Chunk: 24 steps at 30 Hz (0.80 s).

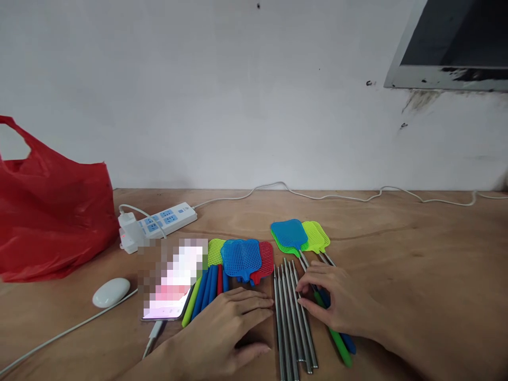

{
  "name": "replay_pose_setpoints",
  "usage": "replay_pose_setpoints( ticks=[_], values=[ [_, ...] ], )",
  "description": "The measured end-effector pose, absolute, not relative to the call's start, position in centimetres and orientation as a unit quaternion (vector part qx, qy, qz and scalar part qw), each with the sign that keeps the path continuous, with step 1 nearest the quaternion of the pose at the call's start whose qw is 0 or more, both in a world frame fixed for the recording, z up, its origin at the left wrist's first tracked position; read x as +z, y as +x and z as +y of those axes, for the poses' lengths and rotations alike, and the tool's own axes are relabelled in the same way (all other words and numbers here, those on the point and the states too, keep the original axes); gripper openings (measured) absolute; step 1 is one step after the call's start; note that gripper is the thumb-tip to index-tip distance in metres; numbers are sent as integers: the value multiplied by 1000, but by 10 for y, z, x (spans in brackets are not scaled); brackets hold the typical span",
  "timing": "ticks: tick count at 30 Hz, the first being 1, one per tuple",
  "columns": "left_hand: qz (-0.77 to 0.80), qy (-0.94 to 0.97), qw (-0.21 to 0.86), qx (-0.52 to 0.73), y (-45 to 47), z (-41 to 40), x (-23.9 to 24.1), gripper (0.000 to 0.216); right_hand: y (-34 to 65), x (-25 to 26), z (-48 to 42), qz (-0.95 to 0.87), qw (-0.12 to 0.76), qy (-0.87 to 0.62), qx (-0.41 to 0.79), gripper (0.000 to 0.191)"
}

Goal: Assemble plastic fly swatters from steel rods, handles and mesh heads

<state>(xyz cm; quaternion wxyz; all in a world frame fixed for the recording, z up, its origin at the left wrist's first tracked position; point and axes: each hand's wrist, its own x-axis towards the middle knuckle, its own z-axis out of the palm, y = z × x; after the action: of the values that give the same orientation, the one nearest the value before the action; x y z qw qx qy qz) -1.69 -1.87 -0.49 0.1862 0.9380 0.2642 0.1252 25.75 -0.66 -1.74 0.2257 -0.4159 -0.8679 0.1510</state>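
Several thin metal rods (289, 323) lie side by side on the table between my hands. My left hand (234, 323) rests at their left, fingers stretched out, fingertips at the outermost rod. On the right side, my right hand (331, 293) is curved, thumb and fingers a little apart, the tips at the rightmost rod. Under that hand run a green handle (339, 344) and a blue handle (349, 343). Beyond it lie a blue fly swatter head (289, 233) and yellow-green swatter heads (316, 236). Left of the rods are loose blue swatter heads (241, 258), a red head (266, 260) and several coloured handles (206, 288).
A lit phone (174, 286) on a charging cable (155, 330) lies left of my left hand. Farther left are a white rounded case (111, 292), a power strip (170, 221) and a red plastic bag (59, 211). A white cord (329, 197) runs along the wall.
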Motion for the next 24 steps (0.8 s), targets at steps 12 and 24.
replay_pose_setpoints(
  ticks=[12, 24],
  values=[
    [228, 946, 176, 145, -16, -19, -8, 33, 250, -24, -17, -928, 180, -313, 89, 65],
    [237, 941, 182, 156, -12, -21, -14, 41, 245, -33, -20, -940, 161, -298, 41, 61]
  ],
)
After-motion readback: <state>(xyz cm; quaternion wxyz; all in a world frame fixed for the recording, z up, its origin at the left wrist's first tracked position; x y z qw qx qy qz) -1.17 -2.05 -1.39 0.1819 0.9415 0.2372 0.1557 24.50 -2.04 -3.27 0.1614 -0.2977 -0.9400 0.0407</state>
